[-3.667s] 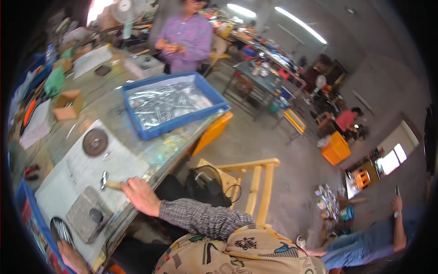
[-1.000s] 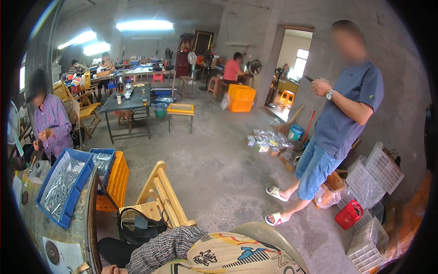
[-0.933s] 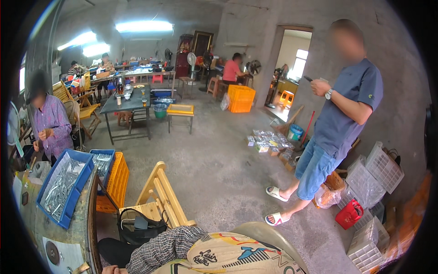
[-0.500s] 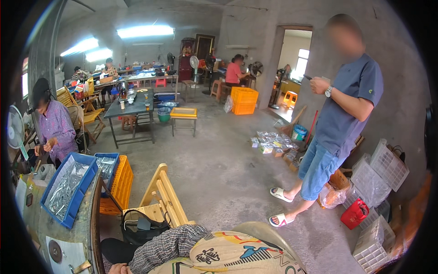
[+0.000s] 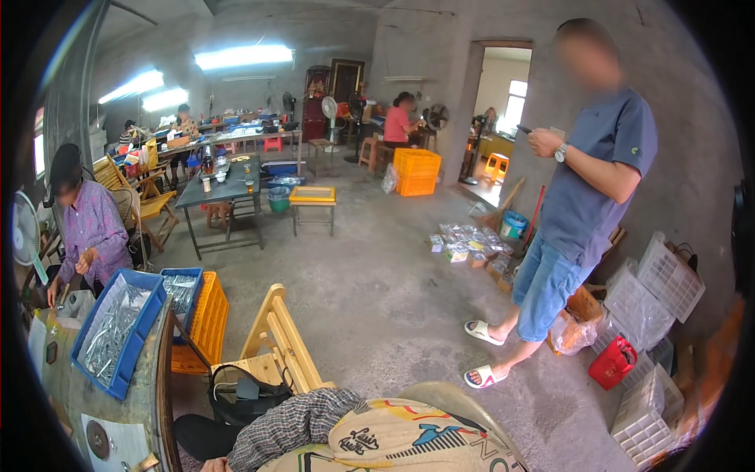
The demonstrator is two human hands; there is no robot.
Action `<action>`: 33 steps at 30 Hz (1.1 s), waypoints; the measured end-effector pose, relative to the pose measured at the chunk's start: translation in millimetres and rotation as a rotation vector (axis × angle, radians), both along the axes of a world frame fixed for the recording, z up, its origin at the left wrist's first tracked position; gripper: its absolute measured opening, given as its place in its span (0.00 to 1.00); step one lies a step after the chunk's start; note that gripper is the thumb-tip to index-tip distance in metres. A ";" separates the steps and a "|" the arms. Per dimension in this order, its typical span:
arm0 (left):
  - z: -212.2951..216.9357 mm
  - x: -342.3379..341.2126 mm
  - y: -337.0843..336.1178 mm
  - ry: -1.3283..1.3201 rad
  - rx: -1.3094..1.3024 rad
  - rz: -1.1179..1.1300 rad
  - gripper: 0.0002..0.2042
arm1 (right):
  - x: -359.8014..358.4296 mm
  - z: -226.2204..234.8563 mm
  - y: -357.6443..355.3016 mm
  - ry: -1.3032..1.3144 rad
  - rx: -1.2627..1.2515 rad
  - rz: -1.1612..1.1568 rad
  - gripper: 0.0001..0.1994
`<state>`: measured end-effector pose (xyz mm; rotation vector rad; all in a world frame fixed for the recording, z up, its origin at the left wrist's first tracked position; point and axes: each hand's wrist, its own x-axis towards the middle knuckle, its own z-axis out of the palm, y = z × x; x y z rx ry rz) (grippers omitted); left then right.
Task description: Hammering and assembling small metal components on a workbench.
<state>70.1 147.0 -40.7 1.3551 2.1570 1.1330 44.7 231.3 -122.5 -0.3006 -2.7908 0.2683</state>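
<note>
A sliver of my right hand [image 5: 216,466] shows at the lower edge, below the cuff of my checked sleeve [image 5: 295,425]. Its fingers are cut off by the frame, so neither their pose nor anything held can be made out. My left hand is out of view. Nearest to the hand is the worn worktable [image 5: 145,405], bearing a paper sheet with a dark round disc [image 5: 97,439] on it. Farther along the table sits a blue tray [image 5: 119,387] full of slender metal parts [image 5: 116,334].
A wooden chair [image 5: 287,338] with a black bag [image 5: 236,389] stands beside me. An orange crate [image 5: 211,315] is past the table. At right stands a person in a blue shirt [image 5: 598,173]; white crates [image 5: 649,417] line the wall. Another person [image 5: 98,224] works at left.
My right hand has slipped lower, with less of it showing. The view has shifted slightly. At left, the person in purple has lowered one hand toward the table.
</note>
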 end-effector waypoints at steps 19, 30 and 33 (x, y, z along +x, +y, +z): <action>-20.9 5.6 -19.0 -0.157 0.038 0.070 0.19 | -8.5 -19.3 -40.3 -0.133 0.066 -0.150 0.06; -13.9 16.7 -20.4 -0.210 0.018 0.095 0.19 | -9.8 -39.0 -56.5 -0.214 0.128 -0.253 0.06; -19.8 13.1 -21.7 -0.209 0.014 0.107 0.19 | -11.3 -42.4 -60.8 -0.233 0.145 -0.280 0.06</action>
